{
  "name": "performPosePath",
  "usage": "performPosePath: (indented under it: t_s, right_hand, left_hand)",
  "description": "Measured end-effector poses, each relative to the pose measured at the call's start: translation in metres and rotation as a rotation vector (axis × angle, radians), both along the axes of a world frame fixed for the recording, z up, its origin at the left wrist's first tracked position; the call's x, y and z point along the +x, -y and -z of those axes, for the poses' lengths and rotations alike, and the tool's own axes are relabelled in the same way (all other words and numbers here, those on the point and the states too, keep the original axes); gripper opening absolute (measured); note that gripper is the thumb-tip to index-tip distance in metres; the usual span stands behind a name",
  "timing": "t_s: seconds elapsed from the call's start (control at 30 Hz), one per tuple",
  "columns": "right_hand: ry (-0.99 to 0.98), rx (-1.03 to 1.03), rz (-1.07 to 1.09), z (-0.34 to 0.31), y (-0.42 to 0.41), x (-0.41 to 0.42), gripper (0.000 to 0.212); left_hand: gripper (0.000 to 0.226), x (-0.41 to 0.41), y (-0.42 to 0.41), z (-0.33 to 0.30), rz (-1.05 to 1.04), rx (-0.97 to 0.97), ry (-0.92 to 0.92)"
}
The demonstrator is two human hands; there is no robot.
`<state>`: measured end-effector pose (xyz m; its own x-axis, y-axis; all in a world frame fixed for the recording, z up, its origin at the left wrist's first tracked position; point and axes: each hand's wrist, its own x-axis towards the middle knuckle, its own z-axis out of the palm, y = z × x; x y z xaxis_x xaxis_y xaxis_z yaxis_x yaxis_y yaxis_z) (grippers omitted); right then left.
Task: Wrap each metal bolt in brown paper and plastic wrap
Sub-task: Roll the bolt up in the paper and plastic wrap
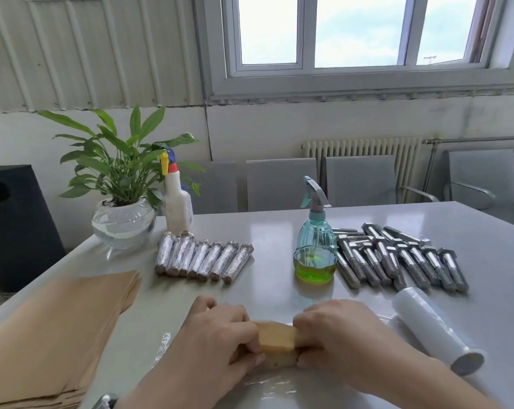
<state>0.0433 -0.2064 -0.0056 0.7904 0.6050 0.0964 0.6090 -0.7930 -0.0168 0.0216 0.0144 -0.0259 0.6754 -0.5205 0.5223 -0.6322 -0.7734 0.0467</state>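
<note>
I see left hand (220,335) and right hand (338,335) both gripping the paper-wrapped bolt (277,339), apparently atop plastic wrap (267,388).

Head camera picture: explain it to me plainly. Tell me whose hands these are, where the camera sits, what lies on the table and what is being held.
There is no machine here. A person wears one camera on the head, looking forward and down, so you see their own hands.

The left hand and right hand grip the two ends of a bolt wrapped in brown paper, over a sheet of plastic wrap on the grey table.

Also on the table: a stack of brown paper sheets, a row of finished wrapped bolts, a spray bottle with green liquid, a pile of bare metal bolts, a roll of plastic wrap, a white spray bottle and a potted plant.
</note>
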Motion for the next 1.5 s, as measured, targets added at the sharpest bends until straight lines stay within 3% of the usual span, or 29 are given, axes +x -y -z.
performPosePath:
  t_s: [0.17,0.27,0.37,0.53,0.63,0.73,0.93,1.23,1.37,1.43,1.5]
  right_hand:
    - [0.091,0.046,-0.027,0.004,0.0,-0.005,0.02]
    - [0.177,0.057,-0.054,0.005,-0.002,-0.009,0.021]
    - [0.356,0.008,-0.066,0.012,0.001,-0.008,0.037]
    - [0.388,0.024,-0.078,0.019,0.002,-0.01,0.025]
    - [0.415,0.042,-0.076,0.018,-0.002,-0.012,0.012]
    - [0.425,0.011,-0.059,0.022,-0.004,-0.013,0.02]
    - [0.416,-0.052,-0.025,0.023,-0.008,-0.015,0.038]
    - [0.336,-0.056,-0.007,0.02,-0.01,-0.02,0.037]
    - [0.218,-0.008,-0.098,0.007,-0.002,-0.018,0.018]
    - [-0.011,0.04,-0.057,-0.002,0.006,-0.015,0.033]
    - [-0.092,0.126,-0.023,-0.005,0.011,-0.013,0.053]
  left_hand:
    - [0.015,0.002,-0.005,-0.004,0.088,0.106,0.022]
    - [0.038,0.001,-0.006,-0.006,0.085,0.061,-0.038]
    - [0.062,-0.001,-0.006,-0.007,0.044,0.034,-0.093]
    - [0.025,-0.002,-0.007,-0.013,0.047,0.12,-0.02]
    - [0.048,-0.005,-0.01,-0.015,0.005,0.018,-0.166]
    - [0.076,-0.005,-0.006,-0.014,-0.081,-0.125,-0.301]
    - [0.037,-0.002,0.012,-0.011,-0.305,-0.204,-0.225]
    - [0.015,-0.005,0.0,-0.013,-0.182,-0.171,-0.433]
    - [0.013,-0.004,-0.002,-0.01,-0.148,-0.159,-0.416]
    - [0.016,-0.004,-0.002,-0.01,-0.109,-0.127,-0.385]
    - [0.016,-0.004,-0.001,-0.01,-0.107,-0.083,-0.349]
